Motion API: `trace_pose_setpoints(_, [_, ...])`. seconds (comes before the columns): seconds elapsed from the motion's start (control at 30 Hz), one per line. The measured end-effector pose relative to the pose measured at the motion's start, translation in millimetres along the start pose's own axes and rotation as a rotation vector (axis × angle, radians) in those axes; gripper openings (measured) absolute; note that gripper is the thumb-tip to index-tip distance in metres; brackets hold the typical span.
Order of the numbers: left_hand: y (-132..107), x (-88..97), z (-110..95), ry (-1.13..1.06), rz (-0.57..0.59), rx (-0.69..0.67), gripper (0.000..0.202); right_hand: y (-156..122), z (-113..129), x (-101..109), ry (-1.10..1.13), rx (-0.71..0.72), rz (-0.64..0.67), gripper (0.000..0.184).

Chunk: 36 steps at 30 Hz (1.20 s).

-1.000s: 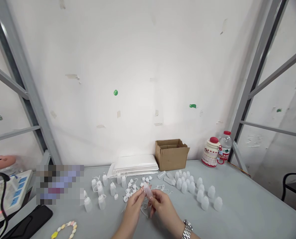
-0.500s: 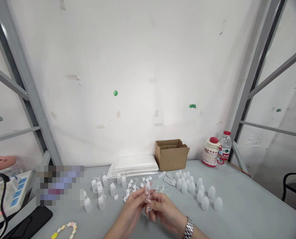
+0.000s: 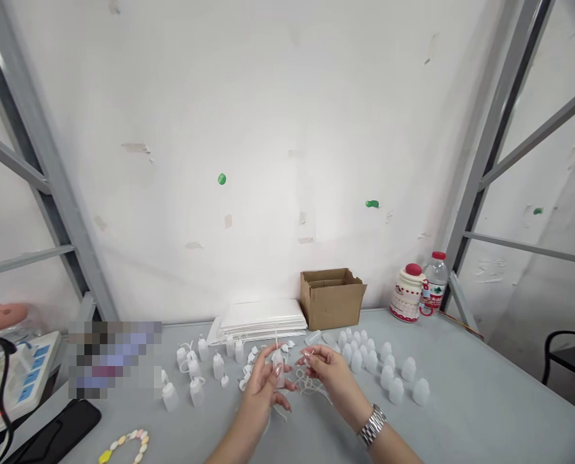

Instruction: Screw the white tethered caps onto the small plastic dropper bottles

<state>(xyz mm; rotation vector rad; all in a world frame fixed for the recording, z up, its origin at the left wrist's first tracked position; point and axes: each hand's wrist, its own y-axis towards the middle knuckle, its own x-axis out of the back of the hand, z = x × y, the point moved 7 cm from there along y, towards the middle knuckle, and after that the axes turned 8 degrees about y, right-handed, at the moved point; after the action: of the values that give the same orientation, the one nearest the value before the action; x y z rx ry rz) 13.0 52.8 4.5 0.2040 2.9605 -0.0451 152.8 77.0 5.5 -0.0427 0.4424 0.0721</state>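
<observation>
In my left hand a small clear plastic squeeze bottle stands upright, its thin spout pointing up; thumb and fingers close around it. My right hand is apart from it, to the right, with thumb and fingertips pinched together; what they hold, if anything, is too small to make out. Thin white looped straps lie on the table just below those fingertips. White caps are scattered behind my left hand. To the left stand several small white bottles, some with caps and straps attached.
Several frosted rounded pieces stand in a group on the right. At the back are white flat packs, a cardboard box, a jar and a water bottle. A phone and bead bracelet lie front left.
My hands were together on the clear bottle. Now the right hand has let go and moved right towards the straps, while the left keeps the bottle.
</observation>
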Motion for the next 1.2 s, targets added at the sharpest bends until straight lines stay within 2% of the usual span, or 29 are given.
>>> trace_pose_setpoints(0.17, [-2,-7.6,0,0.087,0.086,-0.037,0.047,2,-1,2,0.141,0.010,-0.013,0.034])
trace_pose_setpoints(0.37, [-4,-17.1,8,0.138,0.176,-0.057,0.037,-2,9,-7,0.000,0.075,0.081,0.029])
trace_pose_setpoints(0.57, [-4,-16.8,10,0.104,0.163,-0.042,0.036,-4,10,-15,-0.082,0.092,0.181,0.025])
trace_pose_setpoints(0.7, [-3,-10.7,6,0.113,0.101,-0.016,0.036,-6,20,-17,-0.171,0.136,0.242,0.018])
trace_pose_setpoints(0.87, [-3,-3.4,5,0.128,0.046,0.030,0.032,-11,31,-17,-0.292,0.126,0.300,0.028])
trace_pose_setpoints(1.1, [-2,-4.9,9,0.099,0.083,0.080,0.031,-14,31,-16,-0.395,0.153,0.394,0.028])
trace_pose_setpoints(1.2, [-1,-3.5,7,0.068,0.088,0.083,0.030,-17,37,-20,-0.471,0.235,0.405,0.018])
